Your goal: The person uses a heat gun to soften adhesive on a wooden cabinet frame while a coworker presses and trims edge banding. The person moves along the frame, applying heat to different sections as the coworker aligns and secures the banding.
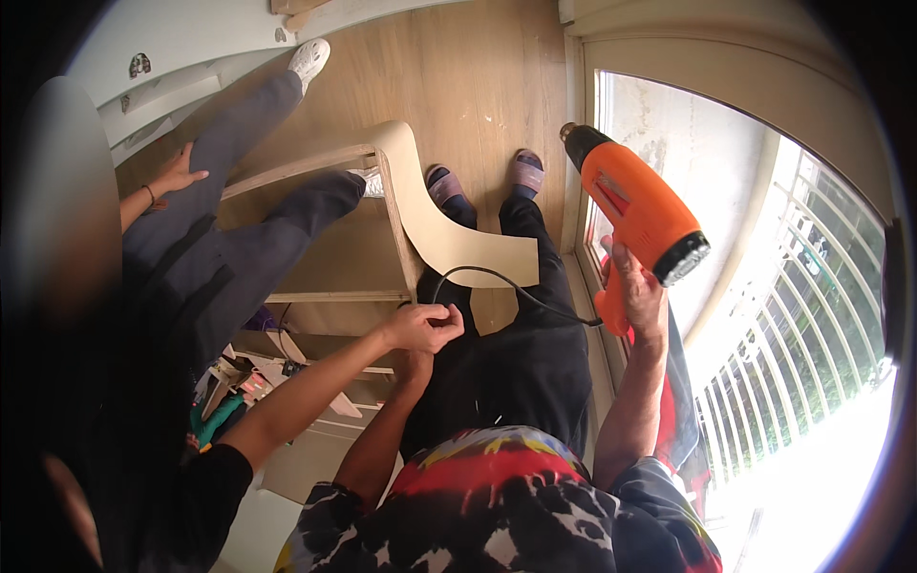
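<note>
My right hand [638,291] is wrapped round the handle of an orange heat gun [642,205], whose dark nozzle points up and to the left. From the grip's base a black cable [516,285] loops leftward to a co-worker's hand [425,328]. That hand overlaps my left hand [415,363], so my left fingers are hidden and what they hold, if anything, cannot be made out. Just beyond both hands is a wooden cabinet frame [315,291]. A pale, flexible sheet [435,224] curves along its edge, with the free end reaching over my legs.
The co-worker stands at the left, the other hand [177,179] resting on a thigh. To the right is a glazed door [659,124] with white bars [774,334] outside. Mixed items [224,396] lie on a lower-left shelf. Wooden flooring [458,86] stretches ahead.
</note>
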Motion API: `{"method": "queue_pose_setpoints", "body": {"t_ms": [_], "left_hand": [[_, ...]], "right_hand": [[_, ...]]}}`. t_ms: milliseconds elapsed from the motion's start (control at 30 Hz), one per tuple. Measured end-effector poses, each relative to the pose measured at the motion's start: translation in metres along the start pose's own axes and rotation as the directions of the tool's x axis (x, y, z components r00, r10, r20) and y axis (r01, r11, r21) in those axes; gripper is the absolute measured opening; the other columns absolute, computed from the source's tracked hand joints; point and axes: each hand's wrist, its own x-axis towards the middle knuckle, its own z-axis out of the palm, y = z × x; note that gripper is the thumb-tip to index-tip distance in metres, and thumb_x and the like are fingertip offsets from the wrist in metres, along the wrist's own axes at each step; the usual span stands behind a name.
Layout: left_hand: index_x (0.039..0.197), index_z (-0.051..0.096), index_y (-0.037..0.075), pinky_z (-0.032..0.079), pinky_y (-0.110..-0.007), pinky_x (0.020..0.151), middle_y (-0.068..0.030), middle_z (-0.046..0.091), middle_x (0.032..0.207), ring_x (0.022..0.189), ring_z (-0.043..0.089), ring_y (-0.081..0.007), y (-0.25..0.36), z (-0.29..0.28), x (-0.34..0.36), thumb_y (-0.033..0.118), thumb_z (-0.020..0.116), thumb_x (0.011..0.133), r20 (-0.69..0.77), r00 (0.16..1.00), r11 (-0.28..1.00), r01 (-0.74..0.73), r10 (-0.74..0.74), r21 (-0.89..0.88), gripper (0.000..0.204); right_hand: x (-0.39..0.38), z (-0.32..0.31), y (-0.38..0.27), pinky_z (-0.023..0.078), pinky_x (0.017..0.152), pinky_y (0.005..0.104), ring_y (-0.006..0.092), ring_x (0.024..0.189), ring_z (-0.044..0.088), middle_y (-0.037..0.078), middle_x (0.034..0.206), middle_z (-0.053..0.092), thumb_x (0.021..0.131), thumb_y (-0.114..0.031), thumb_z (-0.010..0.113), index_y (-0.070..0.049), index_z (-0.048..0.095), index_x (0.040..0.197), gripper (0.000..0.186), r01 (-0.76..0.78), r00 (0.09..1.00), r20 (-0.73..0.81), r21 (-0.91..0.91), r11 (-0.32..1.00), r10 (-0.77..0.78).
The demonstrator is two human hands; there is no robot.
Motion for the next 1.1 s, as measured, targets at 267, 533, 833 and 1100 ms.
{"method": "queue_pose_setpoints", "body": {"t_ms": [267, 533, 833, 1100], "left_hand": [[0.101, 0.074, 0.003, 0.054, -0.049, 0.079, -0.0191, 0.071, 0.092, 0.088, 0.070, -0.0393, 0.124, -0.090, -0.094, 0.029, 0.064, 0.099, 0.563, 0.471, 0.379, 0.882, -0.679, -0.281, 0.028], [0.098, 0.074, 0.004, 0.054, -0.050, 0.079, -0.0187, 0.071, 0.095, 0.092, 0.069, -0.0412, 0.141, -0.140, -0.094, 0.035, 0.066, 0.098, 0.509, 0.554, 0.386, 0.830, -0.659, -0.402, 0.031], [0.096, 0.071, 0.003, 0.053, -0.053, 0.080, -0.0219, 0.070, 0.096, 0.094, 0.067, -0.0447, 0.135, -0.147, -0.141, 0.033, 0.063, 0.099, 0.511, 0.559, 0.423, 0.829, -0.653, -0.367, 0.032], [0.090, 0.069, 0.002, 0.052, -0.054, 0.080, -0.0229, 0.071, 0.094, 0.092, 0.067, -0.0445, 0.111, -0.147, -0.137, 0.032, 0.063, 0.098, 0.400, 0.688, 0.621, 0.723, -0.606, -0.303, 0.031]], "right_hand": [[-0.061, -0.020, -0.004, 0.050, 0.061, 0.0300, 0.0105, 0.066, 0.060, 0.004, 0.083, 0.072, 0.100, -0.031, 0.072, -0.001, 0.073, 0.118, 0.035, 0.126, 0.981, -0.120, -0.212, 0.969, -0.154], [-0.120, -0.040, 0.038, 0.049, 0.060, 0.0299, 0.0102, 0.065, 0.058, 0.007, 0.084, 0.076, 0.100, -0.030, 0.067, 0.002, 0.072, 0.112, 0.035, -0.071, 0.956, -0.294, -0.192, 0.979, 0.012], [-0.173, -0.043, 0.042, 0.050, 0.058, 0.0287, 0.0097, 0.063, 0.060, 0.009, 0.087, 0.077, 0.100, -0.032, 0.071, 0.003, 0.071, 0.111, 0.036, 0.098, 0.951, -0.286, -0.070, 0.993, -0.114], [-0.180, -0.026, 0.067, 0.048, 0.054, 0.0314, 0.0119, 0.058, 0.061, 0.002, 0.069, 0.065, 0.095, -0.037, 0.076, 0.000, 0.074, 0.097, 0.037, 0.067, 0.943, -0.312, -0.167, 0.984, -0.117]]}}
